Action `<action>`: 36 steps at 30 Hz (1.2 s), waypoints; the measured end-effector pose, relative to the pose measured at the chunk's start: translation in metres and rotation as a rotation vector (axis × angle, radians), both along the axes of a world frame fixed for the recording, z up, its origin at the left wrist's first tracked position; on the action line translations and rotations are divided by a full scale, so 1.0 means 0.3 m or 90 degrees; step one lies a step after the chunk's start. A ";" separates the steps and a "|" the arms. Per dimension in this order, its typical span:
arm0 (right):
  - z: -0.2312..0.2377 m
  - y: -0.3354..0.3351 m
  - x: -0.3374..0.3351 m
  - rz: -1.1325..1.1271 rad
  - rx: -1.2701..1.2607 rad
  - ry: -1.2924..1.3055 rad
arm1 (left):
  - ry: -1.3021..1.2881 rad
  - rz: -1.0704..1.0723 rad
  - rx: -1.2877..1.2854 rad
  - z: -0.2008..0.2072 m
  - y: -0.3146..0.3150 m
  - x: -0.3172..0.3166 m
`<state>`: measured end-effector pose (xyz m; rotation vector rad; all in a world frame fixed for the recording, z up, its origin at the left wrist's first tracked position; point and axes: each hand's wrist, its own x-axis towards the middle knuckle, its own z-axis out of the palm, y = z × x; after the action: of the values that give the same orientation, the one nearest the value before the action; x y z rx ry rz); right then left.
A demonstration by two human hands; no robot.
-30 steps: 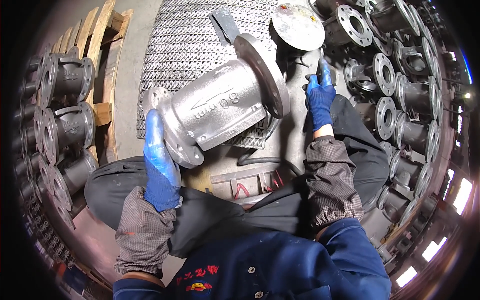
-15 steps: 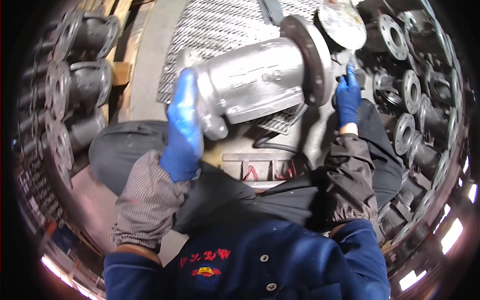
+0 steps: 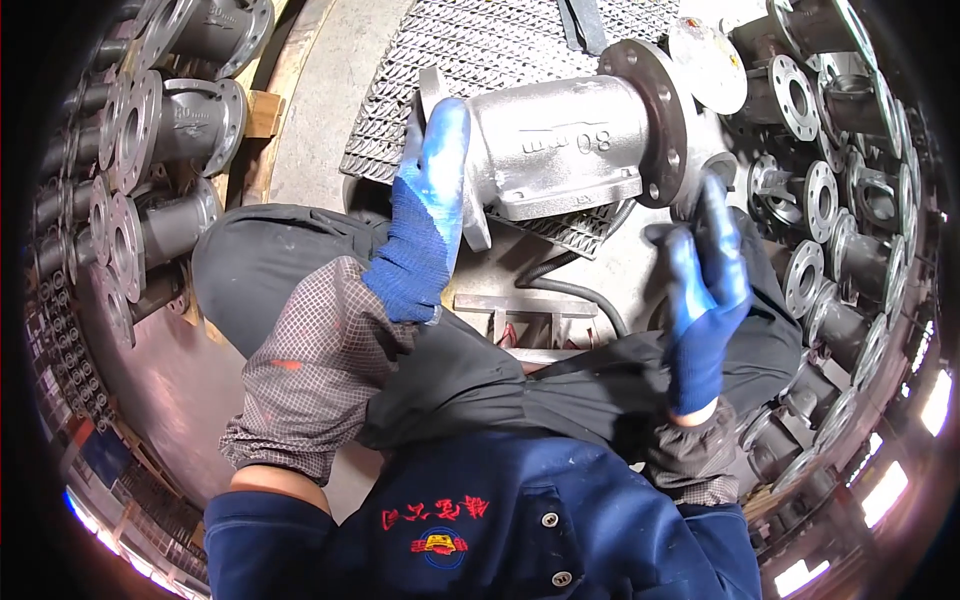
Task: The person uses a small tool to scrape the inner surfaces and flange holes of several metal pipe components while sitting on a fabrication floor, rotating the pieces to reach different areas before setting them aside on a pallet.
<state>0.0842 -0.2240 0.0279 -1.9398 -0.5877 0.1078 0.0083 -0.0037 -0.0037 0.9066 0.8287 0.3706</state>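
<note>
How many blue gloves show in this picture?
2: one glove on the left hand, at the left end of the gray metal casting; a second glove on the right hand, near the casting's right end. No others show, though some could be hidden.

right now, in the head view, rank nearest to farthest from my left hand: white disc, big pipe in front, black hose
From your left hand:
1. Big pipe: on its right, touching
2. Black hose: lower right, on the floor
3. White disc: upper right, past the pipe
</note>
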 end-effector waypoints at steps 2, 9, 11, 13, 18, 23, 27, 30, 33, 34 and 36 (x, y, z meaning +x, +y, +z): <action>0.012 0.035 -0.073 0.024 0.018 0.102 | -0.021 -0.013 0.001 -0.022 -0.001 0.004; 0.023 0.066 -0.106 0.138 -0.154 0.038 | 0.016 -0.016 0.084 0.005 -0.013 -0.006; 0.025 0.066 -0.113 0.129 -0.194 0.094 | 0.010 -0.001 0.019 0.003 -0.010 -0.001; 0.009 0.078 -0.112 0.124 -0.159 0.099 | 0.016 -0.012 0.054 -0.010 -0.010 -0.007; -0.007 0.091 -0.100 0.166 -0.136 0.038 | -0.065 0.006 -0.043 -0.069 -0.001 -0.015; 0.009 0.108 -0.113 0.141 -0.138 0.158 | -0.006 0.007 0.023 -0.040 -0.014 -0.013; 0.012 0.122 -0.100 0.155 -0.144 0.115 | 0.009 0.020 0.002 -0.021 -0.015 -0.005; 0.015 0.120 -0.100 0.148 -0.162 0.149 | -0.009 0.014 0.008 -0.025 -0.016 -0.006; 0.016 0.126 -0.105 0.139 -0.151 0.198 | -0.033 0.011 -0.033 -0.027 -0.010 -0.008; 0.015 0.128 -0.107 0.139 -0.145 0.200 | -0.060 0.025 -0.077 -0.046 -0.002 -0.016; 0.006 0.128 -0.105 0.148 -0.135 0.163 | -0.072 0.041 -0.104 -0.053 0.000 -0.019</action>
<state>0.0525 -0.1857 0.0297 -2.0124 -0.6468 0.5767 0.0028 -0.0037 -0.0196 0.7020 0.7740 0.4000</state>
